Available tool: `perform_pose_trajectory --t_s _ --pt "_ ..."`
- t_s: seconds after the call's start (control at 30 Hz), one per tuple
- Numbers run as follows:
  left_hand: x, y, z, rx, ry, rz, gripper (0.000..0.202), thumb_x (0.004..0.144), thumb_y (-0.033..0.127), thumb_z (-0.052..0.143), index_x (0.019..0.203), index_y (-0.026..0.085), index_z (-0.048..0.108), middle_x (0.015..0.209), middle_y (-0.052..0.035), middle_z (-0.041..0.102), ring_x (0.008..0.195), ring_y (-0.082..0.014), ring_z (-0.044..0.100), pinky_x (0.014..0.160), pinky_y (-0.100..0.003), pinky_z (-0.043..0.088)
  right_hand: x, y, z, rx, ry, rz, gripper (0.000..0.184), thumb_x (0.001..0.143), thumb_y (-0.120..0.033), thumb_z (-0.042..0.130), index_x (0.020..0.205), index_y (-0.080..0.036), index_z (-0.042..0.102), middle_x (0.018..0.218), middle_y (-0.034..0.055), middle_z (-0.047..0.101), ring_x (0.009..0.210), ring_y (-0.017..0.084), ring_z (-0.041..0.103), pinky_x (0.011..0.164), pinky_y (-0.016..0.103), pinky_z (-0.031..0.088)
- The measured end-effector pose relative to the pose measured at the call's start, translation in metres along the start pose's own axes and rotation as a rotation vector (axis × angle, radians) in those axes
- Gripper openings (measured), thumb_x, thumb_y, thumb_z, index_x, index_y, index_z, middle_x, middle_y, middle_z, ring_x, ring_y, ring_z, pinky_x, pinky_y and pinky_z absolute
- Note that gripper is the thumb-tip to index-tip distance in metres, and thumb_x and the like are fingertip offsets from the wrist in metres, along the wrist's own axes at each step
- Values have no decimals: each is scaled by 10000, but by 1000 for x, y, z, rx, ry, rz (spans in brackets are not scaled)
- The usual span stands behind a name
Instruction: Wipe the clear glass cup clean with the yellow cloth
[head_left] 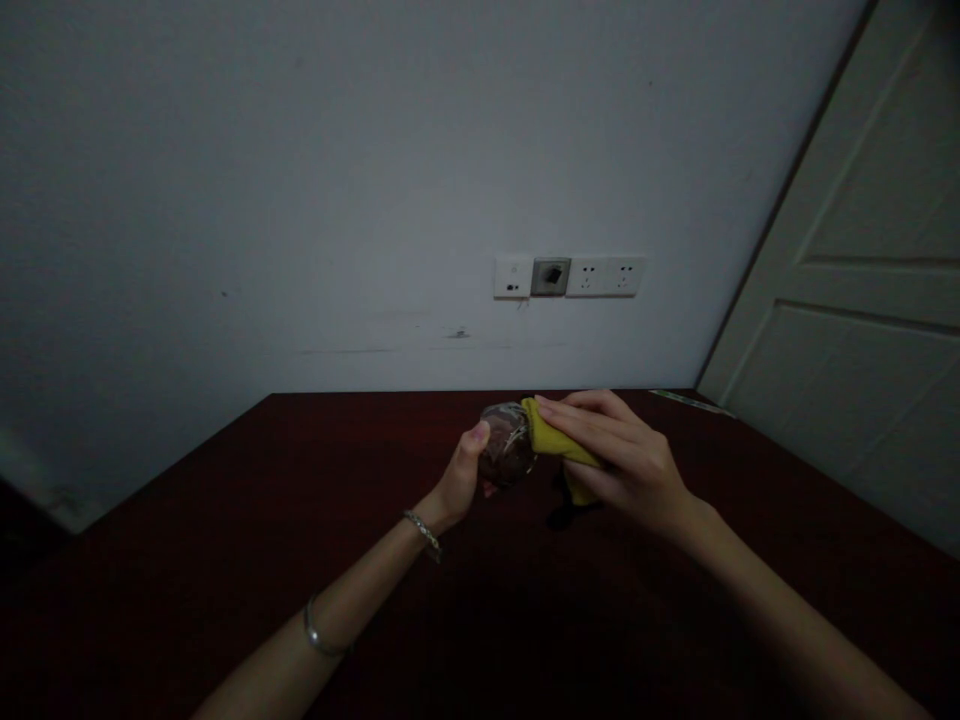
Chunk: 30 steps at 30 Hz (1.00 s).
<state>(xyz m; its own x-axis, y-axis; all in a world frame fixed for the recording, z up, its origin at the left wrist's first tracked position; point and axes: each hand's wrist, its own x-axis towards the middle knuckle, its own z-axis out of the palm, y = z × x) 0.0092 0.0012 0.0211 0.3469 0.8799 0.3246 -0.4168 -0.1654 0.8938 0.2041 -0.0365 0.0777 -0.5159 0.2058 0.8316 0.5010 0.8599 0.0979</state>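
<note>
While the left hand [459, 478] grips a clear glass object [504, 460], thumb bent over its near side and the other fingers mostly hidden behind it, the right hand [630, 455] holds a folded yellow cloth [559, 437] against its other end. Rounded and squat in outline, the glass object has its ringed, shiny end turned toward the cloth and right hand; the dimness blurs its shape, so I cannot tell its long axis for certain. It sits between the two hands, touching the left thumb and apparently raised off the dark red table [225, 520]. Nearly straight, the right fingers lie closed along the top of the cloth, pinching it. Below the cloth, near the glass object, shows a dark shape [560, 508] too dim to identify. Beyond the glass object, wall sockets [604, 277] sit above the table's far edge.
</note>
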Motion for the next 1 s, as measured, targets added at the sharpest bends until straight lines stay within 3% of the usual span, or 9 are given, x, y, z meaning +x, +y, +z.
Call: perform_pose_trajectory --t_s 0.33,0.47,0.6,0.77,1.0 --pt "-3 15 13 -215 3 -211 631 768 688 368 806 119 637 607 -51 584 398 -103 408 319 -191 240 2 -5 5 119 61 112 590 812 -57 540 1348 -289 458 1202 63 640 983 230 578 797 440 529" --pt "-3 22 15 -366 -81 -306 739 768 750 227 802 123 615 522 -5 488 339 -67 281 327 -195 234 1 -4 7 136 52 114 605 814 -63 538 1361 -303 437 1236 57 620 1013 237 575 818 461 525" --pt "-1 26 13 -460 -167 -456 813 715 816 144 797 144 593 474 1 446 335 -71 268 329 -191 237 2 -5 7 121 46 79 617 817 -56 534 1375 -292 416 1227 68 625 995 233 584 790 441 542" --pt "0 26 11 -537 -207 -479 798 718 814 139 743 149 579 475 -11 455 335 -66 273 338 -182 237 5 -8 7 89 48 38 609 831 -57 532 1386 -272 401 1236 90 617 988 230 583 788 433 544" --pt "1 28 11 -619 -146 -453 779 758 784 167 740 133 595 480 -13 470 322 -62 291 329 -172 247 1 -10 11 -1 18 -56 573 845 -83 559 1384 -201 401 1255 130 600 1080 241 569 827 434 535"
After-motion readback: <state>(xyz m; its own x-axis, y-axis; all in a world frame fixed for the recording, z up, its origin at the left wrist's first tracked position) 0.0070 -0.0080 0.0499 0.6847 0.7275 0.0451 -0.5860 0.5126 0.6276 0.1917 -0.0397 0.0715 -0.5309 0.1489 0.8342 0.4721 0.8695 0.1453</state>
